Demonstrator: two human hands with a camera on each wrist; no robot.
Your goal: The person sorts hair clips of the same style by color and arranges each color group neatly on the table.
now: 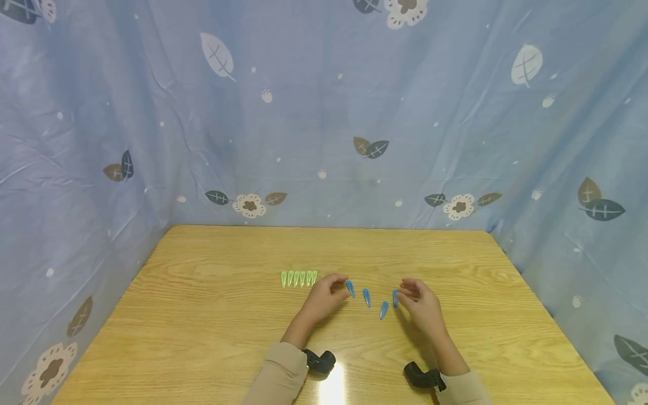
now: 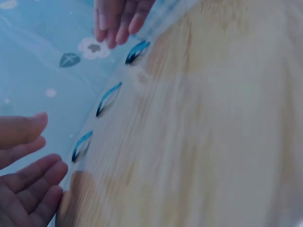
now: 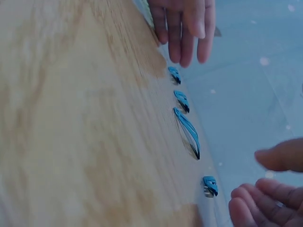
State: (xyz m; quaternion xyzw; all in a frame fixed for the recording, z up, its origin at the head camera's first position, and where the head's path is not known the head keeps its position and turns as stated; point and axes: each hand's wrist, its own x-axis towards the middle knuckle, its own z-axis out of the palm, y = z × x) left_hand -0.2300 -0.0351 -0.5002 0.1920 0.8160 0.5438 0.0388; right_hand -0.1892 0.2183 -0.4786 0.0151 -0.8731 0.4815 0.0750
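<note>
Loosely parted left grip (image 1: 324, 296), right grip (image 1: 423, 306) (beside blue clips (image 1: 367, 298)).

Blue cloth (image 1: 304, 118) printed with leaves (image 1: 217, 54) and flowers (image 1: 249, 206) hangs in folds from nine o'clock through twelve to three, round a wood-grained table (image 1: 202, 315) at six, where a white glare (image 1: 332, 388) lies on its near part

No text, label, brand, number or sign is showing legibly in any view, from twelve o'clock round to twelve.
</note>
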